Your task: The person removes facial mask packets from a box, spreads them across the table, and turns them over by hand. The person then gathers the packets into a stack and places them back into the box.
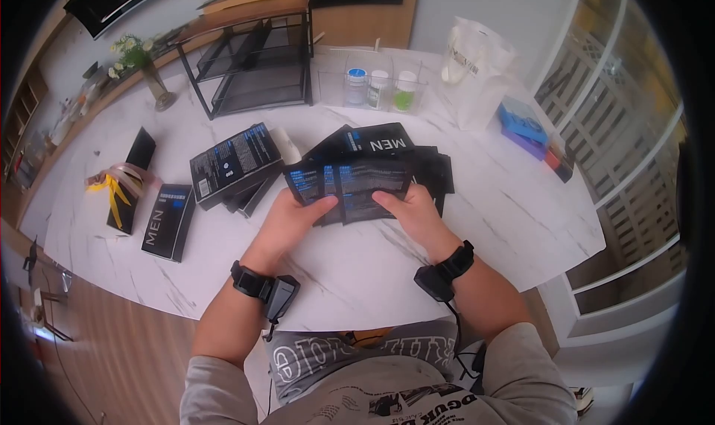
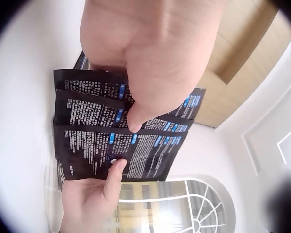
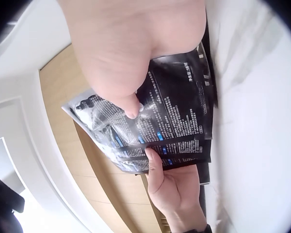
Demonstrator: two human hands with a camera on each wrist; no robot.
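Note:
Both hands hold a fanned row of flat black foil sachets (image 1: 361,183) over the table, printed with white text and blue labels. My left hand (image 1: 290,220) grips the left end, its thumb across the front and its fingers hidden behind. At the right end, my right hand (image 1: 413,211) pinches the row the same way. The left wrist view shows the sachets (image 2: 92,145) overlapping in steps, with the left thumb pressed on them. Glossy printed faces of the sachets (image 3: 179,97) fill the middle of the right wrist view. More black sachets (image 1: 439,168) lie just behind the right hand.
Black boxes (image 1: 234,161) lie left of the hands, beside a box marked MEN (image 1: 167,224) and a ribbon-tied box (image 1: 134,176). At the back stand a black mesh rack (image 1: 261,79), a clear organizer with bottles (image 1: 378,90) and a white bag (image 1: 477,75). Small coloured boxes (image 1: 525,123) lie right.

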